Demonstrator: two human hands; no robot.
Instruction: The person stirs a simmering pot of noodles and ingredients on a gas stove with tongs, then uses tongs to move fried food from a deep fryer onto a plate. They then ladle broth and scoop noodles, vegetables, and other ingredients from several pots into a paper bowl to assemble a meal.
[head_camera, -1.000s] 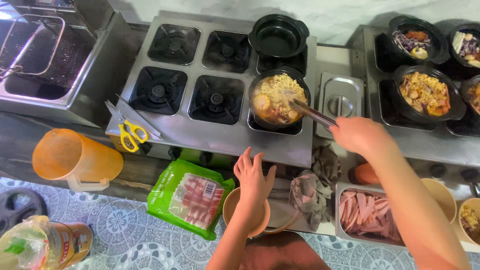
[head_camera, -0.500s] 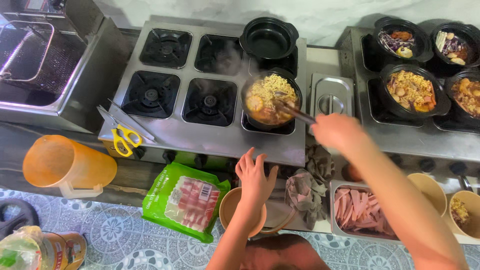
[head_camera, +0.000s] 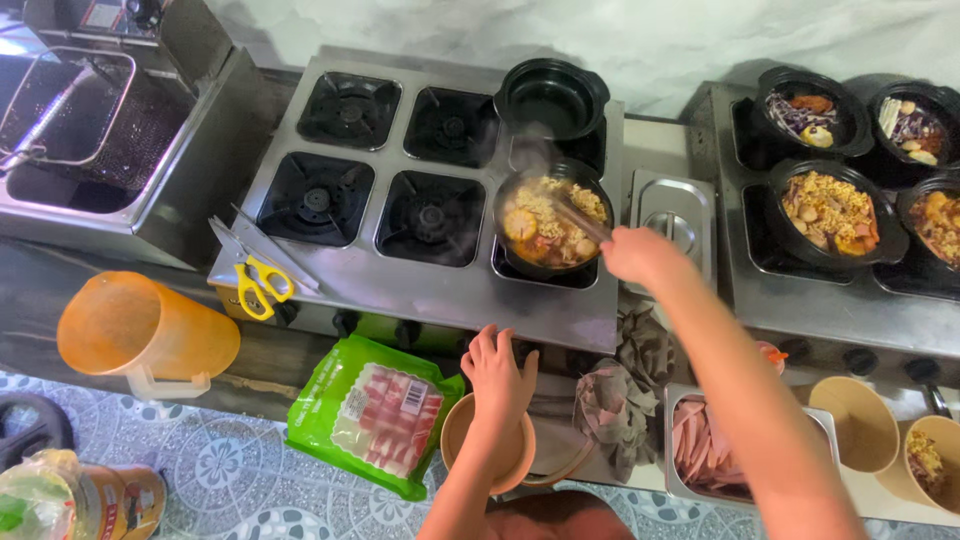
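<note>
My right hand (head_camera: 640, 258) grips a pair of tongs (head_camera: 578, 220) whose tips reach into a black pot of noodles, sausage and broth (head_camera: 548, 222) steaming on the front right burner of the steel stove (head_camera: 420, 290). My left hand (head_camera: 498, 375) rests flat, fingers spread, on a tan bowl (head_camera: 472, 440) at the counter's front edge. An empty black pot (head_camera: 552, 98) sits on the burner behind the noodle pot.
Yellow-handled scissors (head_camera: 262, 285) lie on the stove's front left. A green pack of sliced meat (head_camera: 375, 415), an orange jug (head_camera: 140, 335), a fryer (head_camera: 80, 130), grey rags (head_camera: 620, 410), a tray of sliced sausage (head_camera: 705, 450) and several filled black pots (head_camera: 830, 215) surround it.
My right hand with the tongs has shifted slightly left within the noodle pot. My left hand stays on the tan bowl. The view has drifted a little.
</note>
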